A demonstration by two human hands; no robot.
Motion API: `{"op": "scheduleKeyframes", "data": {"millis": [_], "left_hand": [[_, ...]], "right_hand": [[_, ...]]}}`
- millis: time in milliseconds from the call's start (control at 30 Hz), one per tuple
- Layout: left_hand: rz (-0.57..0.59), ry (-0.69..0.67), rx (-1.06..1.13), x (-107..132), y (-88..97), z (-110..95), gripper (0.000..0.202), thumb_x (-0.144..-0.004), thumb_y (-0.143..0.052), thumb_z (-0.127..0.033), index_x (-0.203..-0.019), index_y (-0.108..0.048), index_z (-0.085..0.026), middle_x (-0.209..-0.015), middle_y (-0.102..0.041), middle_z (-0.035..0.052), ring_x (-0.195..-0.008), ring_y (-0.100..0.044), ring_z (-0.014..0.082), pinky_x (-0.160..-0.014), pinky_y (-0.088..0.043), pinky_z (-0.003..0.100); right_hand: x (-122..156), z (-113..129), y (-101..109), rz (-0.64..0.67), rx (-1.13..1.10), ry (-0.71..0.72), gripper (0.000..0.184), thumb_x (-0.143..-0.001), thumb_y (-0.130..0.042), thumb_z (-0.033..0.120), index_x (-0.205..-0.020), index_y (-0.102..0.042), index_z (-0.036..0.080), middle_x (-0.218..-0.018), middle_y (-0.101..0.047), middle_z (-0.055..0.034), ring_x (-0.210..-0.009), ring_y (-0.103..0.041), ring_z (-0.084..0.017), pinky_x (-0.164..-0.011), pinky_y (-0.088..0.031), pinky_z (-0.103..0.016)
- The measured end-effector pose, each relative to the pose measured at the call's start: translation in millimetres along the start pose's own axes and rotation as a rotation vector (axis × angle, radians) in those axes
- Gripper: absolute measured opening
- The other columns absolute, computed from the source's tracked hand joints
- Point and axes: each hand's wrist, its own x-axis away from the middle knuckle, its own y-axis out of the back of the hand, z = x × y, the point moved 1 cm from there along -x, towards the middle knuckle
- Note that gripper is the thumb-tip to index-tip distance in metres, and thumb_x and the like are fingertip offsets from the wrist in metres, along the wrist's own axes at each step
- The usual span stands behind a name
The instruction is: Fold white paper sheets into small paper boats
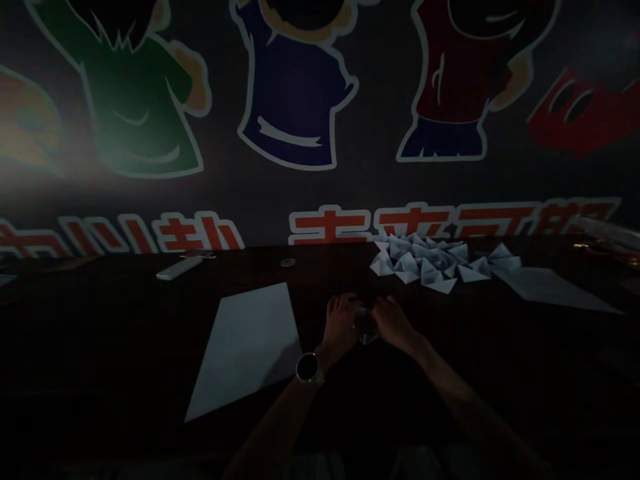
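A small piece of folded paper lies between my two hands over the dark table, mostly hidden and in shadow. From the left, my left hand grips its edge with bent fingers; a round watch is on that wrist. On the other side, my right hand has its fingers curled on the same paper. Left of my hands lies a stack or sheet of white paper, flat on the table. Beyond my right hand sits a pile of pointed, folded white paper shapes.
A white sheet lies right of the pile. Toward the back left are a white oblong object and a small round disc. Behind the table rises a wall with cartoon figures and red lettering. The light is dim.
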Motion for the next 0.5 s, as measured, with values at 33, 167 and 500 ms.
{"op": "scheduleKeyframes", "data": {"millis": [33,167,500], "left_hand": [[-0.021,0.054,0.062,0,-3.4,4,0.043,-0.069,-0.061,-0.011,-0.109,-0.053,-0.022,-0.123,-0.048,0.0075,-0.116,-0.044,0.0241,-0.102,-0.031,0.045],[-0.153,0.278,0.422,-3,-22.3,25,0.050,-0.069,-0.059,-0.009,-0.116,-0.044,-0.018,-0.119,-0.049,0.0109,-0.110,-0.048,0.0218,-0.092,-0.041,0.038],[-0.139,0.539,0.954,-5,-50.0,45,0.018,-0.078,-0.057,-0.017,-0.096,-0.055,-0.016,-0.094,-0.064,0.0064,-0.085,-0.060,0.0156,-0.077,-0.046,0.028]], "right_hand": [[0,-4,0,-0.040,-0.034,0.010,0.016,-0.079,-0.054,0.015,-0.085,-0.068,0.017,-0.094,-0.066,-0.0107,-0.099,-0.055,-0.026,-0.088,-0.034,-0.039],[3,-27,-3,-0.326,-0.377,0.002,0.030,-0.080,-0.057,0.039,-0.104,-0.063,0.021,-0.108,-0.062,-0.0079,-0.102,-0.054,-0.023,-0.088,-0.039,-0.037],[18,-47,-29,-0.285,-0.499,-0.437,0.040,-0.084,-0.042,0.052,-0.101,-0.062,0.022,-0.094,-0.067,-0.0070,-0.087,-0.063,-0.023,-0.078,-0.046,-0.035]]}}
